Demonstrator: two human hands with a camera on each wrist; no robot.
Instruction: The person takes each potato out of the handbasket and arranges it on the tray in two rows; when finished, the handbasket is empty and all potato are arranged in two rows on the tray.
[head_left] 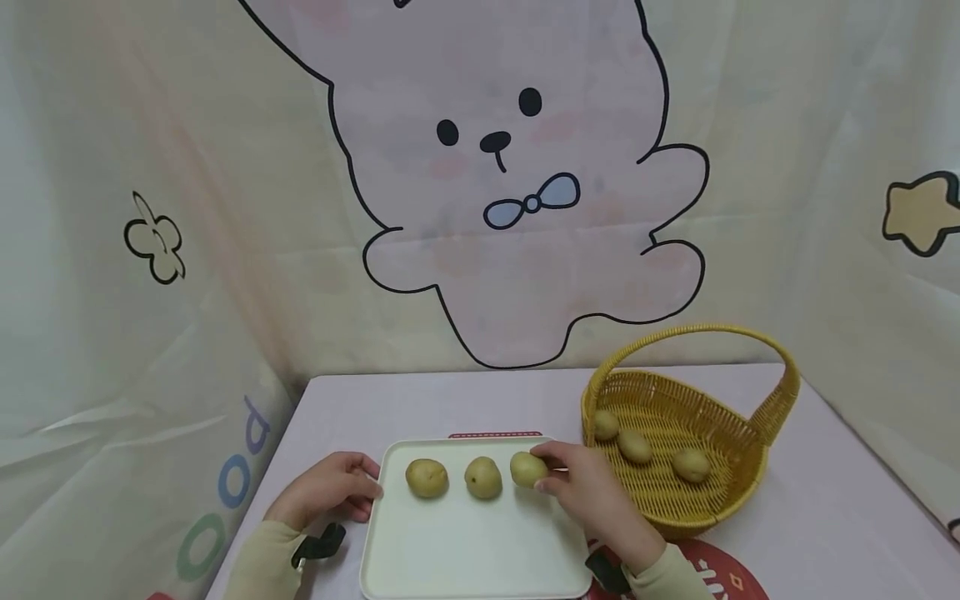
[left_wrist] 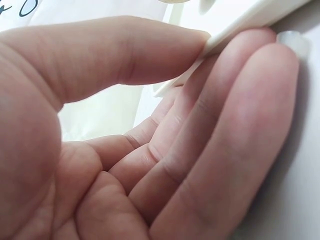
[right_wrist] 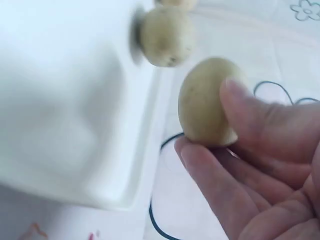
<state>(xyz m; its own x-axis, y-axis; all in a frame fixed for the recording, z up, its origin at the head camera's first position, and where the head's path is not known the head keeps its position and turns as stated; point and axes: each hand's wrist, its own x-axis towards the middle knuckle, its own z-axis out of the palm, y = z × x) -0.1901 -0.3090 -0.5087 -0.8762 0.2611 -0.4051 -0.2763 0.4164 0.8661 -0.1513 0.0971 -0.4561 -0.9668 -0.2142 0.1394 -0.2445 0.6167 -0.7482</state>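
Note:
My right hand pinches a potato between thumb and fingers, over the back right part of a white tray. The right wrist view shows this potato close up, beside the tray's rim. Two more potatoes lie on the tray, one at the back left and one in the back middle. At the tray's left edge, my left hand grips the rim. In the left wrist view its thumb lies on the rim, with the fingers curled against the outer side.
A yellow woven basket with a tall handle stands right of the tray, holding three potatoes. Under the tray's right front corner shows a red printed mat. A curtain with a cartoon bear hangs behind the table.

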